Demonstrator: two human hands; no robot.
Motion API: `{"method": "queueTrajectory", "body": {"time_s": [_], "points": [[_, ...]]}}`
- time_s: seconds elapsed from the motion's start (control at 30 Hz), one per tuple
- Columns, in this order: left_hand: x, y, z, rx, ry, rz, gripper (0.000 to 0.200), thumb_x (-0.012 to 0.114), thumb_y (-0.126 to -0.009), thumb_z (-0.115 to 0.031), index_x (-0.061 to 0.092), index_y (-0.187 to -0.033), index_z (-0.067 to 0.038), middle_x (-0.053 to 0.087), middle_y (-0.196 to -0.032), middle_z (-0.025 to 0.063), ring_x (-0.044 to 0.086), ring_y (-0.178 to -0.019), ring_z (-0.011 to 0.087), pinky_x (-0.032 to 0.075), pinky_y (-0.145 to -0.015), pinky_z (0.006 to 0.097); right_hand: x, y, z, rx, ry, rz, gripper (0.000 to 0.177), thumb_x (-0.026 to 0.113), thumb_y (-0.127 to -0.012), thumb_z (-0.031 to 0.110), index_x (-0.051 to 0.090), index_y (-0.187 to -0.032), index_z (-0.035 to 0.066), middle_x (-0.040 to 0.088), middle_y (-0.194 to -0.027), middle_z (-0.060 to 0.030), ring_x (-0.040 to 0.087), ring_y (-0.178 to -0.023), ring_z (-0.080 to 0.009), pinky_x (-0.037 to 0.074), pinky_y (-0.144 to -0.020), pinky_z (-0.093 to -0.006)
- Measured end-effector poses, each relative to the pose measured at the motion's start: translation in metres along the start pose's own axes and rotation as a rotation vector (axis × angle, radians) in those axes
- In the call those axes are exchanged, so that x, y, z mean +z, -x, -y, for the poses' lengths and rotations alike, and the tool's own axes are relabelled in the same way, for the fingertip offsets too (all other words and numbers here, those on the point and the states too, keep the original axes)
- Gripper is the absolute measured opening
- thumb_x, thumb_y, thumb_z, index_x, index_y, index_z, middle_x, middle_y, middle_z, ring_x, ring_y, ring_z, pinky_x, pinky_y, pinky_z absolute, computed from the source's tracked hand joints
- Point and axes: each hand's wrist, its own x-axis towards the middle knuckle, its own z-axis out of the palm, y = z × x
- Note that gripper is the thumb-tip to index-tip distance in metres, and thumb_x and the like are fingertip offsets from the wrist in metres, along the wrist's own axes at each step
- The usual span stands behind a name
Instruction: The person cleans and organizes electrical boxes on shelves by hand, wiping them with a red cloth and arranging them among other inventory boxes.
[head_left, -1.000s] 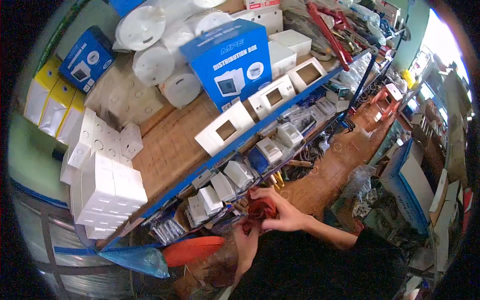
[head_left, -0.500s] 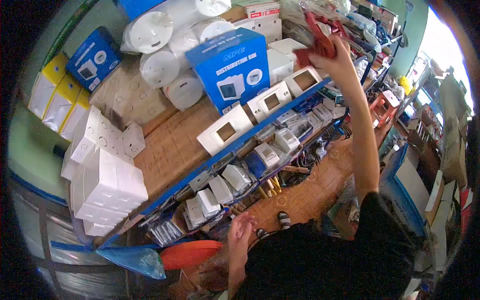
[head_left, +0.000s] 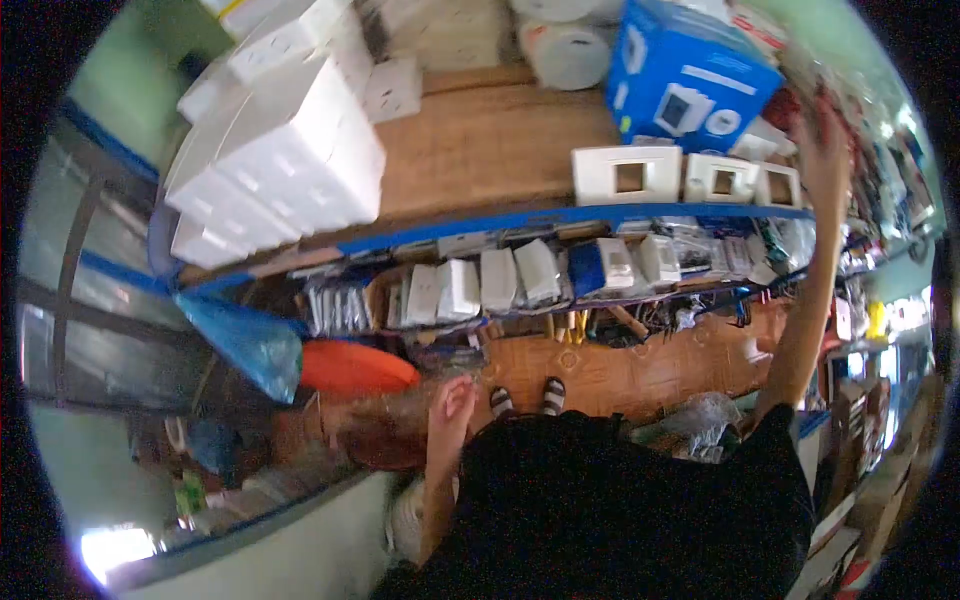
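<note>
My right hand [head_left: 826, 140] is stretched out to the far right end of the upper shelf, beside a dark red cloth [head_left: 800, 112]; motion blur hides how its fingers lie on it. My left hand [head_left: 455, 402] hangs in front of my body with its fingers curled, touching nothing that I can make out. Left of my right hand, white switch frames [head_left: 625, 175] stand along the shelf's front edge. Behind them is a blue distribution box carton [head_left: 690, 85]. White boxes [head_left: 290, 150] are stacked at the shelf's left end.
The lower shelf [head_left: 470, 325] holds several white switch covers and packets. An orange-red round object [head_left: 355, 367] and a blue plastic bag [head_left: 245, 345] are at the left. My sandalled feet [head_left: 553, 395] stand on the tiled floor [head_left: 640, 375]. Cartons [head_left: 885, 455] are at the right.
The view has swung round, so the shelf now runs nearly level across it. My right arm remains stretched out to the shelf's right end; my left hand stays low in front of me.
</note>
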Motion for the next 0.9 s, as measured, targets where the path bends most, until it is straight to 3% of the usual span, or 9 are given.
{"method": "queueTrajectory", "body": {"time_s": [0.13,0.23,0.27,0.3,0.4,0.63,0.73,0.77,0.9], "points": [[-0.028,-0.073,0.057,0.109,-0.255,-0.183,0.050,0.072,-0.091,-0.026,0.056,-0.130,-0.001,0.063,-0.120,0.0150,0.063,-0.102,0.0219,0.050,-0.084,0.0342,-0.044,0.133,0.048,0.161,-0.454,-0.346,0.028,0.066,-0.097,0.016,0.066,-0.118,-0.004,0.068,-0.111,-0.0189,0.064,-0.102,-0.0281,0.051,-0.090,-0.0393],[-0.063,-0.163,0.071,0.099,-0.759,-0.404,0.078,0.072,-0.082,-0.057,0.054,-0.132,-0.001,0.055,-0.134,0.0236,0.053,-0.124,0.0362,0.043,-0.100,0.0503,-0.031,0.265,0.112,0.099,-0.596,-0.015,0.023,0.060,-0.089,-0.004,0.062,-0.112,0.000,0.066,-0.102,-0.0100,0.062,-0.092,-0.0236,0.050,-0.083,-0.0367],[-0.077,-0.197,0.088,0.019,-0.833,-0.475,0.085,0.066,-0.081,-0.065,0.053,-0.134,-0.001,0.051,-0.139,0.0266,0.043,-0.132,0.0404,0.034,-0.105,0.0567,-0.012,0.333,0.091,0.365,-0.382,0.565,0.028,0.064,-0.085,0.001,0.063,-0.113,0.003,0.066,-0.104,-0.0082,0.062,-0.090,-0.0207,0.050,-0.083,-0.0348],[-0.090,-0.228,0.101,-0.059,-0.904,-0.544,0.093,0.061,-0.079,-0.074,0.053,-0.136,-0.001,0.046,-0.144,0.0296,0.033,-0.141,0.0447,0.026,-0.111,0.0631,-0.053,0.318,0.186,0.501,-0.653,0.679,0.031,0.065,-0.084,0.003,0.064,-0.114,0.006,0.067,-0.103,-0.0125,0.063,-0.089,-0.0234,0.050,-0.080,-0.0347],[-0.121,-0.282,0.106,-0.377,-0.817,-0.274,0.099,0.055,-0.078,-0.079,0.051,-0.140,-0.002,0.036,-0.152,0.0308,0.016,-0.148,0.0474,0.014,-0.113,0.0700,-0.057,0.387,0.220,0.136,-0.765,1.071,0.035,0.065,-0.087,0.009,0.063,-0.121,0.004,0.071,-0.093,-0.0191,0.070,-0.085,-0.0327,0.054,-0.074,-0.0425],[-0.068,-0.260,0.063,-0.325,-1.163,-0.228,0.088,0.059,-0.083,-0.068,0.040,-0.153,-0.017,0.032,-0.159,0.0220,0.009,-0.151,0.0462,0.005,-0.115,0.0711,-0.066,0.385,0.229,0.330,-0.739,1.256,0.037,0.066,-0.091,0.015,0.060,-0.126,0.004,0.072,-0.106,-0.0197,0.071,-0.094,-0.0372,0.056,-0.081,-0.0454],[-0.084,-0.280,0.117,-0.014,-0.963,-0.196,0.090,0.067,-0.084,-0.057,0.032,-0.156,-0.016,0.037,-0.157,0.0194,0.026,-0.147,0.0422,0.018,-0.116,0.0642,-0.051,0.371,0.224,0.255,-0.662,1.288,0.037,0.064,-0.092,0.019,0.059,-0.126,0.006,0.069,-0.112,-0.0211,0.068,-0.098,-0.0400,0.055,-0.083,-0.0493],[-0.088,-0.289,0.122,0.006,-0.852,-0.204,0.092,0.075,-0.082,-0.045,0.029,-0.156,-0.014,0.044,-0.152,0.0191,0.042,-0.140,0.0375,0.037,-0.110,0.0535,-0.046,0.366,0.223,0.179,-0.662,1.266,0.037,0.063,-0.093,0.020,0.059,-0.126,0.007,0.068,-0.113,-0.0217,0.067,-0.099,-0.0409,0.054,-0.083,-0.0503],[-0.089,-0.276,0.099,0.196,-0.718,-0.259,0.069,0.079,-0.079,-0.033,0.049,-0.137,-0.010,0.062,-0.127,0.0185,0.052,-0.127,0.0388,0.049,-0.098,0.0494,-0.028,0.355,0.226,0.029,-0.674,1.191,0.037,0.061,-0.094,0.024,0.058,-0.127,0.009,0.066,-0.116,-0.0228,0.065,-0.101,-0.0439,0.053,-0.084,-0.0531]]}}
